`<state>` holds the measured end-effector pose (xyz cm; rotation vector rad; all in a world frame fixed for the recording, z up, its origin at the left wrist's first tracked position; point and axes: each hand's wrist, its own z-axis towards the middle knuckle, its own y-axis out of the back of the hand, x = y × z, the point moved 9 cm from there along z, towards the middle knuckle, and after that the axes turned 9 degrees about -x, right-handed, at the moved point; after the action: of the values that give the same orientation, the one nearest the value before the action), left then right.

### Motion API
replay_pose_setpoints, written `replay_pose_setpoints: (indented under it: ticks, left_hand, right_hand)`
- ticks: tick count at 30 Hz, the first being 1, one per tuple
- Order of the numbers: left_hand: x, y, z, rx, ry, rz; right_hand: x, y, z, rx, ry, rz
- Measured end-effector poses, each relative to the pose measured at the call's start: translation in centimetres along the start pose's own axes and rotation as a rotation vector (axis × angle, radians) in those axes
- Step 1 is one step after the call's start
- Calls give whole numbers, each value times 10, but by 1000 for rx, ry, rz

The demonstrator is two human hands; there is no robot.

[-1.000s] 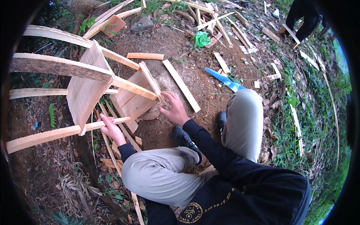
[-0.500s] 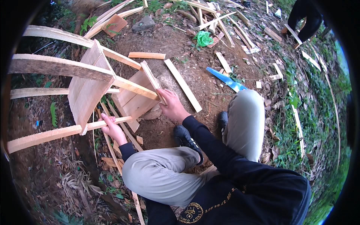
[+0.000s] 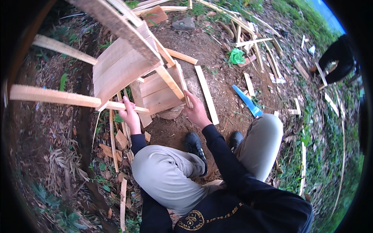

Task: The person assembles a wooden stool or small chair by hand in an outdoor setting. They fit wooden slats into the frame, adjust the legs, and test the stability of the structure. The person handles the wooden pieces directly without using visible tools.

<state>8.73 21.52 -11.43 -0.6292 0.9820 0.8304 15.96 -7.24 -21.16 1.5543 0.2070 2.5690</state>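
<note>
Since our left hand (image 3: pixel 131 118) is nearest the leg (image 3: pixel 58 95), its grip's wrapped round it, leg running roughly 9-to-3. Frame's (image 3: pixel 120 68) at 12 from there; our right hand (image 3: pixel 198 112) touches the rail (image 3: pixel 183 82), can't tell if gripping.

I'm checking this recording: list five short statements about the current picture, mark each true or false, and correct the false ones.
1. The left hand grips a wooden bar. True.
2. The blue blade-like object is in the right hand. False: it lies on the ground, and that hand touches an upright edge board.
3. The crumpled green plastic lies on the ground. True.
4. The person's trousers are black. False: they are light-coloured.
5. Another person's dark-clothed legs show at the upper right. True.
</note>
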Motion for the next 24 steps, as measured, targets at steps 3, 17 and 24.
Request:
replay_pose_setpoints:
  ticks: [3, 17, 24]
  left_hand:
    - [2, 2, 1, 10, 23, -52]
    - [-1, 6, 0, -4, 76, -93]
    - [7, 10, 2, -24, 37, -68]
  right_hand:
    - [0, -3, -1, 32, -17, -7]
    - [-6, 3, -18, -54, -101, -196]
    - [-58, 38, -26, -286, -542, 365]
